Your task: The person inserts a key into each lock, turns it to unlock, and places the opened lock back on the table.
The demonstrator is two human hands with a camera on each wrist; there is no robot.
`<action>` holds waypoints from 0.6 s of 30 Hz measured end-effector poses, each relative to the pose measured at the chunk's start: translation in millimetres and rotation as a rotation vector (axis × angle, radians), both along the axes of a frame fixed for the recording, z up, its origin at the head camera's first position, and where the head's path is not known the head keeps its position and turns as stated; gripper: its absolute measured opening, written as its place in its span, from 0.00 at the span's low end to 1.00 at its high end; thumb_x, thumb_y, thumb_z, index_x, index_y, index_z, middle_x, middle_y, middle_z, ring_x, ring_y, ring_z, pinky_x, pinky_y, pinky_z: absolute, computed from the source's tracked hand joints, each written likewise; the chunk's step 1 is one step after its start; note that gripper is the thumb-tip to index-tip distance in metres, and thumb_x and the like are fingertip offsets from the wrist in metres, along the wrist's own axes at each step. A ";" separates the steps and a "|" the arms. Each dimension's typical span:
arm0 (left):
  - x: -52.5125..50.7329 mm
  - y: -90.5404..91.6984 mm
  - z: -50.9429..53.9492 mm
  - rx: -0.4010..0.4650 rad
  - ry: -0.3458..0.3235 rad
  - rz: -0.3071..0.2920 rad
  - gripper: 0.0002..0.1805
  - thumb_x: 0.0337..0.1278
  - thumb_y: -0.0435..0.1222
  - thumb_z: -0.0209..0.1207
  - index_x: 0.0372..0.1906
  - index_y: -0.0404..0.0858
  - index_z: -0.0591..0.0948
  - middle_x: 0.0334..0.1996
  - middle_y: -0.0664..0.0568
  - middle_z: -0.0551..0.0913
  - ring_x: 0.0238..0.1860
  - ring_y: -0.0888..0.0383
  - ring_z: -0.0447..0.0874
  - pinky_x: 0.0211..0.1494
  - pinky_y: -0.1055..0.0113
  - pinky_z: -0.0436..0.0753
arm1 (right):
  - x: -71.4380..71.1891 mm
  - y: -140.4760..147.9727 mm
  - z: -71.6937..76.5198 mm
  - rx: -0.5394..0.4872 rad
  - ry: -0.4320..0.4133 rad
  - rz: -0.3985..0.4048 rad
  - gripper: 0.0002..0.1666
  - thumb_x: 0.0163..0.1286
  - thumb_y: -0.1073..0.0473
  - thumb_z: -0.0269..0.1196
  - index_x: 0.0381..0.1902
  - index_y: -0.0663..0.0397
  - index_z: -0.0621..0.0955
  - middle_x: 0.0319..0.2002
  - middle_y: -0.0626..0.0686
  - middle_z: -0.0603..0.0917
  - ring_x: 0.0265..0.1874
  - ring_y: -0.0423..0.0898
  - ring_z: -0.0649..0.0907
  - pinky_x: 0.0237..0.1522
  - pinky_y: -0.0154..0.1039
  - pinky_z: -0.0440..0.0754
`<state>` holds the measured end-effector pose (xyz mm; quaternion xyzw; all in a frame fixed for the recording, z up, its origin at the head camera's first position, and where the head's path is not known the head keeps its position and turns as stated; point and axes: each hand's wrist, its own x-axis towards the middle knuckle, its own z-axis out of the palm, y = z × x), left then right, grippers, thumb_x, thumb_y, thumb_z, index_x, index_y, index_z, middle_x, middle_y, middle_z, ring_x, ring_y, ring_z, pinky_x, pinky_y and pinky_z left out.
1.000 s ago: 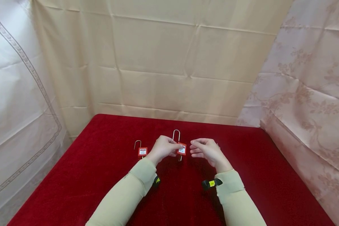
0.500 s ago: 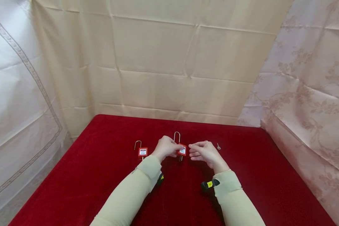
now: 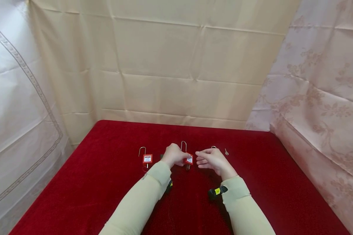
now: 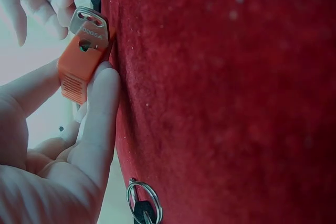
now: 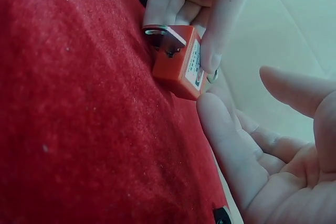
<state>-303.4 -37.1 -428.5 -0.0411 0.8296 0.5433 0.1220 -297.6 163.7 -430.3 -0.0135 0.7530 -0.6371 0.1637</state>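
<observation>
In the head view my left hand (image 3: 175,155) pinches a red padlock (image 3: 190,160) between thumb and fingers, low over the red cloth. Its long shackle (image 3: 183,145) points away from me. From the left wrist view, a flat metal key (image 4: 90,26) sits in the underside of the padlock (image 4: 79,72). My right hand (image 3: 212,161) is just right of the padlock, fingers extended and holding nothing. In the right wrist view its index fingertip (image 5: 209,100) is at the padlock's corner; whether it touches I cannot tell.
A second red padlock (image 3: 147,159) lies to the left with its shackle raised. A small loose key (image 3: 226,152) lies beyond my right hand, beside a metal loop (image 3: 213,147) partly hidden by that hand. A key ring (image 4: 144,201) shows low in the left wrist view.
My left hand and the padlock have shifted slightly towards me. My right hand has moved slightly nearer and left, uncovering the loose key and the metal loop behind it.
</observation>
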 end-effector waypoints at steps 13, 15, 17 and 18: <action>-5.1 -6.4 -1.7 -0.053 -0.047 0.002 0.12 0.57 0.35 0.73 0.35 0.31 0.82 0.24 0.43 0.86 0.21 0.53 0.88 0.26 0.63 0.87 | 0.1 -2.0 -0.5 0.000 0.011 0.040 0.29 0.72 0.55 0.67 0.59 0.75 0.76 0.48 0.71 0.84 0.37 0.54 0.89 0.41 0.47 0.89; -4.9 -7.8 -1.6 -0.063 -0.044 -0.003 0.12 0.57 0.35 0.73 0.34 0.31 0.82 0.23 0.42 0.86 0.21 0.53 0.88 0.25 0.63 0.87 | -0.1 -1.8 -0.3 0.000 0.016 0.035 0.29 0.72 0.55 0.67 0.60 0.75 0.76 0.48 0.71 0.84 0.37 0.54 0.89 0.40 0.48 0.89; -4.3 -8.9 -1.0 -0.072 -0.043 -0.007 0.12 0.57 0.35 0.73 0.34 0.32 0.82 0.23 0.42 0.86 0.21 0.53 0.88 0.26 0.62 0.87 | -0.5 -1.3 -0.6 0.003 0.018 0.033 0.30 0.72 0.55 0.67 0.60 0.75 0.76 0.48 0.72 0.84 0.37 0.54 0.89 0.40 0.48 0.89; -3.9 -9.3 -0.7 -0.077 -0.042 -0.010 0.12 0.57 0.35 0.73 0.33 0.32 0.82 0.22 0.42 0.86 0.21 0.52 0.88 0.26 0.62 0.87 | -0.7 -1.0 -0.8 0.006 0.016 0.031 0.29 0.72 0.55 0.67 0.59 0.75 0.76 0.48 0.72 0.84 0.36 0.53 0.89 0.40 0.48 0.89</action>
